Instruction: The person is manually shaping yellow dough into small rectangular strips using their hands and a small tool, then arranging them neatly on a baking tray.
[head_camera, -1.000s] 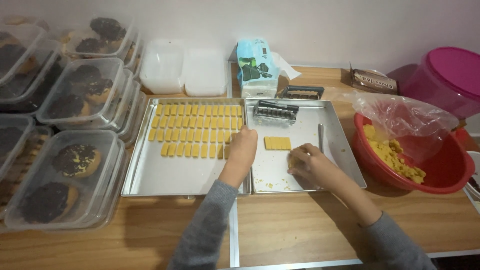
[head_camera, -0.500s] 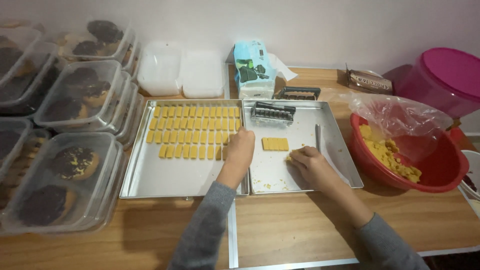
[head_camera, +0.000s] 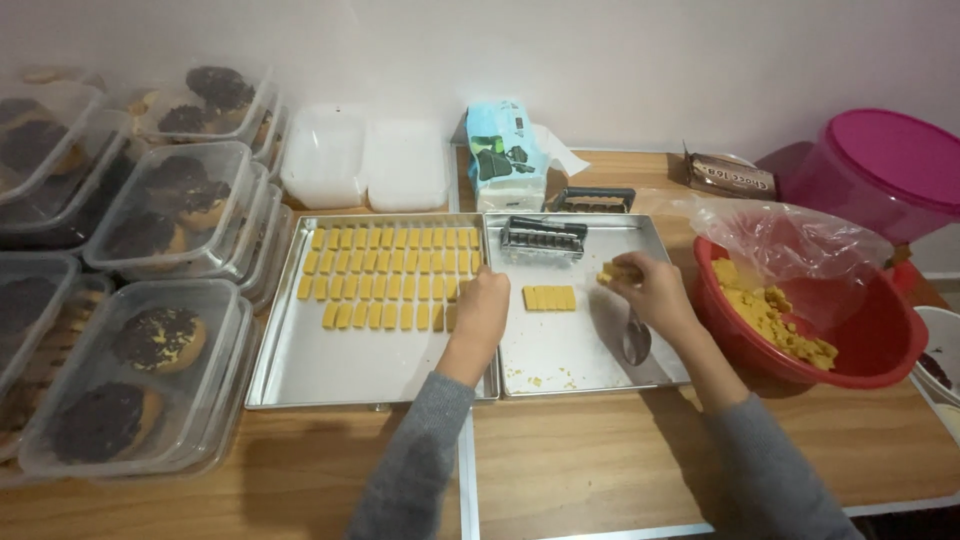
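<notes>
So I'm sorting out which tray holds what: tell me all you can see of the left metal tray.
The left tray is a shallow rectangular pan of shiny silver metal with a low raised rim. It lies flat on the wooden table, edge to edge with the right tray. Small yellow dough bars fill its far half in neat rows; the near half is bare metal. The left hand rests at its right edge, by the last bars.

Right tray (head_camera: 660, 372): bare metal toward its near edge, open to reach. Far edge blocked by cutter (head_camera: 542, 240); right flank by red bowl (head_camera: 800, 370); spoon (head_camera: 636, 343) lies mid-right.
</notes>
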